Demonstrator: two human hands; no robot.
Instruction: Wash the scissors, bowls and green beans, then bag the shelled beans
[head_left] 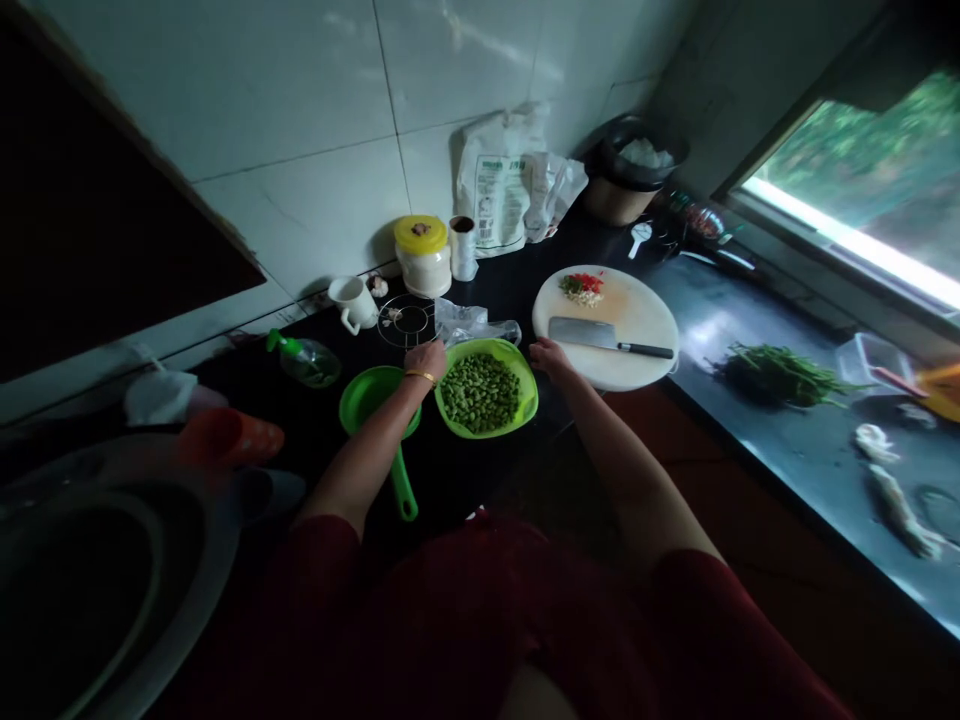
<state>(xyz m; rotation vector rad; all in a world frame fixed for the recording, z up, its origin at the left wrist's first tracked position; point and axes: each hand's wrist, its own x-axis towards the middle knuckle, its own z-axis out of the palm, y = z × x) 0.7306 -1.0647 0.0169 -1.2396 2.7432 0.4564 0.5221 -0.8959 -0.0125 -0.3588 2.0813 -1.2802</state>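
Note:
A light green bowl (489,433) full of shelled green beans (484,390) stands on the dark counter between my hands. My left hand (425,360) is closed beside the bowl's upper left rim, a gold bracelet at the wrist. Whether it touches the rim cannot be made out. My right hand (549,358) has its fingers curled together between the bowl's right rim and the white cutting board (637,375); what they hold, if anything, is hidden. Under my left forearm sits a green long-handled strainer or ladle (367,395). A crumpled clear plastic bag (476,325) lies just behind the bowl.
A cleaver (583,332) and chopped red, green and white pieces (583,288) lie on the board. Behind are a yellow-lidded jar (424,270), a white mug (352,303) and a wire rack (405,322). Green stalks (787,375) lie at right; an orange cup (232,436) is at left.

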